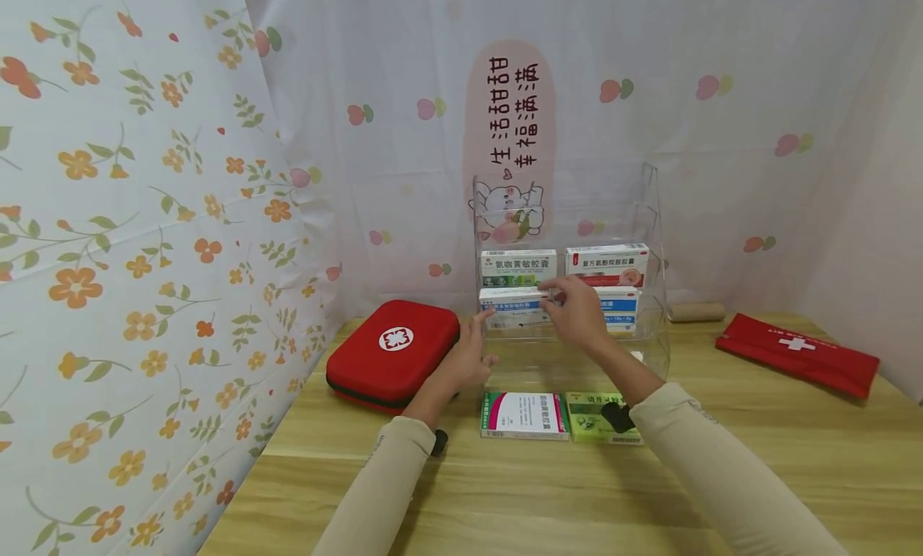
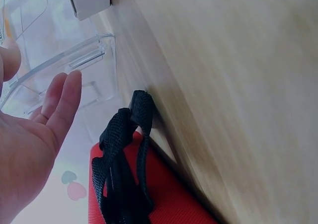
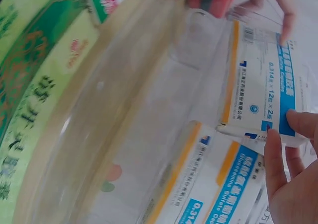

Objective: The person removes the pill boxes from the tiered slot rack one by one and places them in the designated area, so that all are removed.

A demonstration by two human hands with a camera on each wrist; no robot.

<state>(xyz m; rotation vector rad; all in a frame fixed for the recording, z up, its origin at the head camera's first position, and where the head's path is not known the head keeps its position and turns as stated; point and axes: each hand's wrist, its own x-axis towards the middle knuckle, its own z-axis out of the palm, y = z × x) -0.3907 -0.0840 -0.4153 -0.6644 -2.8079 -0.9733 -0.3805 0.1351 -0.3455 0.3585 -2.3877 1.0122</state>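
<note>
A white-and-blue medicine box (image 1: 513, 308) stands at the left of a middle tier of the clear acrylic rack (image 1: 652, 219). My right hand (image 1: 580, 312) pinches its right end, the thumb on the printed front in the right wrist view. At the box's left edge, a fingertip of my left hand (image 1: 469, 356) touches it. In the left wrist view, two fingers (image 2: 67, 102) of that hand stretch out near the rack's clear edge. A matching medicine box (image 3: 206, 179) sits to the right on the same tier, partly hidden behind my right hand in the head view.
Behind stand a green-and-white box (image 1: 517, 263) and a red-and-white box (image 1: 609, 263). In front of the rack lie a green-and-magenta box (image 1: 525, 416) and a yellow-green box (image 1: 587, 428). A red first-aid case (image 1: 392, 352) is at left, a red pouch (image 1: 796, 354) at right.
</note>
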